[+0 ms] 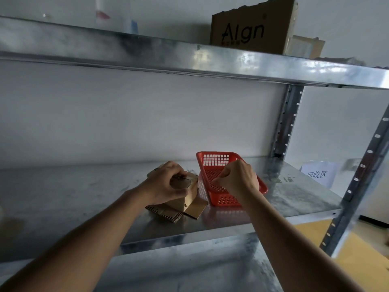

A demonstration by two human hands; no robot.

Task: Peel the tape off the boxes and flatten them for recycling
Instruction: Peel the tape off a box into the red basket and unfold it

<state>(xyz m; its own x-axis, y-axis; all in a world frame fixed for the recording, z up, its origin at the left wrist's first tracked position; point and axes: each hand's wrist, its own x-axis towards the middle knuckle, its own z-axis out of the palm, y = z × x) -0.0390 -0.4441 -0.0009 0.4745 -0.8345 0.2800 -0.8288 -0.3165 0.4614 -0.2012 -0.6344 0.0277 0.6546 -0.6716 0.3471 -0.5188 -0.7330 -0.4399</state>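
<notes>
A small brown cardboard box (189,198) stands on the metal shelf (84,197), on top of flattened cardboard pieces (166,213). My left hand (166,183) grips the box from above, fingers curled over its top. My right hand (237,179) hovers over a red perforated plastic basket (219,165) just right of the box. Its fingers are curled and the fingertips pinched together. Whether a strip of clear tape is pinched there is too small to tell.
An upper shelf (189,57) overhangs, carrying a larger brown box printed "AIgn" (250,28) and another box behind it. A slotted upright post (284,123) stands at the back right. A white paper label (317,173) sits at the right end.
</notes>
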